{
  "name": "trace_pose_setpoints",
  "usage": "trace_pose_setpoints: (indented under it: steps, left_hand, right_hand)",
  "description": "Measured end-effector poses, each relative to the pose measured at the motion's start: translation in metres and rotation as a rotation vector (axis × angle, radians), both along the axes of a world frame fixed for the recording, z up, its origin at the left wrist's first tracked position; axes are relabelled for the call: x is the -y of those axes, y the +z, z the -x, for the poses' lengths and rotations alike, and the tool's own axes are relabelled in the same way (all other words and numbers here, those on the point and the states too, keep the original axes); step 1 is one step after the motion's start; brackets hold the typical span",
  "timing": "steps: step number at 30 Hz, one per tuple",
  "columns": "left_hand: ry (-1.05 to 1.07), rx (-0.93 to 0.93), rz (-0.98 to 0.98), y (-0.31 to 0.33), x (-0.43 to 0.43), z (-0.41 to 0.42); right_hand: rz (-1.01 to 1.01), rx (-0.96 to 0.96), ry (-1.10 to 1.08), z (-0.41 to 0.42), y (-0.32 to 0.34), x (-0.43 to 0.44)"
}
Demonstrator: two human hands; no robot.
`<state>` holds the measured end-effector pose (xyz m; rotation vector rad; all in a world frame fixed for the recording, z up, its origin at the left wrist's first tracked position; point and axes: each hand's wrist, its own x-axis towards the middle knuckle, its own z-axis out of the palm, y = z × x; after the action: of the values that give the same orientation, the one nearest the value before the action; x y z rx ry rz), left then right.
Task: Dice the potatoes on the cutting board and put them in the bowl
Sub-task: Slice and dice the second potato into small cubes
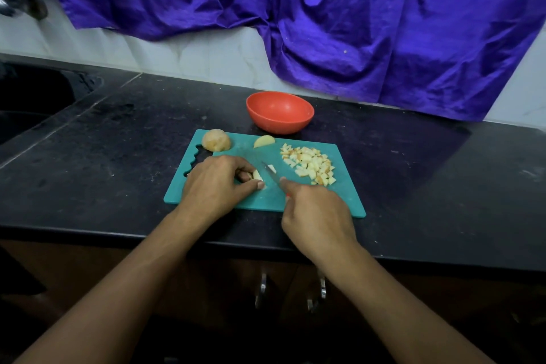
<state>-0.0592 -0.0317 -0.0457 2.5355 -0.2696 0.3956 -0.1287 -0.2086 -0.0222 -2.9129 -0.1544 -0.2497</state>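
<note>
A teal cutting board [336,198] lies on the black counter. My left hand [217,183] pinches a pale potato piece [257,175] between thumb and curled fingers. My right hand [316,213] grips a knife [271,174] with a red handle, its blade angled down just right of that piece, and a small cut bit lies beside the blade. A heap of diced potato [308,164] sits on the board's right half. A potato half [216,140] rests at the board's far left corner, and a wedge [263,141] lies at its far edge. The orange bowl [279,112] stands empty behind the board.
A dark sink basin [32,97] is set into the counter at the far left. A purple cloth [325,9] hangs over the tiled wall behind. Two metal cabinet handles [261,289] sit below the counter's front edge.
</note>
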Motion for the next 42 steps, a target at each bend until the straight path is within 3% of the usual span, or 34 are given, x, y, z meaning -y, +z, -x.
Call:
trace_pose_setpoints:
  steps: [5, 8, 17, 26, 30, 35, 39, 42]
  left_hand:
    - [-0.037, 0.002, 0.005, 0.001, -0.002, 0.002]
    - [-0.076, 0.006, 0.017, -0.001, -0.009, 0.000]
    - [0.034, 0.054, 0.330, -0.010, -0.017, -0.004]
    - [0.005, 0.013, 0.079, -0.003, -0.008, -0.004]
    - [0.043, 0.035, 0.115, -0.006, -0.007, -0.005]
    - [0.087, 0.116, 0.377, -0.011, -0.014, -0.007]
    - [0.092, 0.129, 0.378, -0.011, -0.014, -0.007]
    - [0.088, 0.126, 0.356, -0.012, -0.015, -0.008]
  right_hand:
    - [-0.332, -0.121, -0.048, -0.015, 0.004, 0.009]
    - [-0.400, -0.064, -0.048, -0.015, 0.008, 0.018]
    - [-0.252, -0.006, 0.066, -0.011, 0.002, 0.011]
    - [-0.215, 0.007, 0.046, -0.010, 0.000, 0.015]
    - [-0.196, 0.021, 0.115, 0.003, -0.003, 0.008]
    - [-0.121, 0.042, 0.205, 0.011, 0.000, 0.000]
    - [0.012, 0.048, 0.272, 0.006, -0.003, -0.002]
    - [0.014, 0.051, 0.149, -0.005, 0.000, 0.011]
